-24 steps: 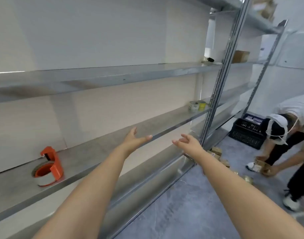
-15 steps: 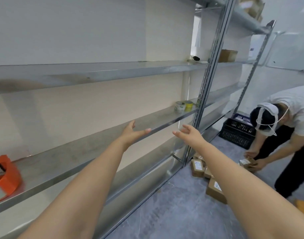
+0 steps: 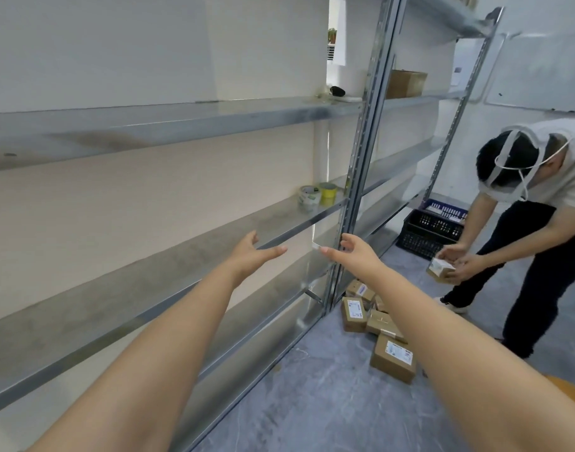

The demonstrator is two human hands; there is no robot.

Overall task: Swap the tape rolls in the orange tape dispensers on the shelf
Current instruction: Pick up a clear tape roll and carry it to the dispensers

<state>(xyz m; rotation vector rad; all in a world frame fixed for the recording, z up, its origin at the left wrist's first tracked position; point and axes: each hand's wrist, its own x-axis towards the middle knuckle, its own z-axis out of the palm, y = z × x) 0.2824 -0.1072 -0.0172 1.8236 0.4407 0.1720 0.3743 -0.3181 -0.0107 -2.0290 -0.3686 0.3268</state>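
**Dispenser out of view, hands heading for the rolls**

Grey metal shelf (image 3: 188, 256) along a pale wall, and the view has swung right: the orange dispenser seen at the far left moments ago is gone from the picture. Both arms stretch along the shelf. Left hand (image 3: 252, 252) released, fingers spread, empty. Right hand (image 3: 356, 252) likewise loose and empty. Ahead sit two rolls, one white (image 3: 309, 198), one yellow (image 3: 328, 192). That suggests fresh tape comes first. One bystander (image 3: 540, 203), five boxes on the floor.
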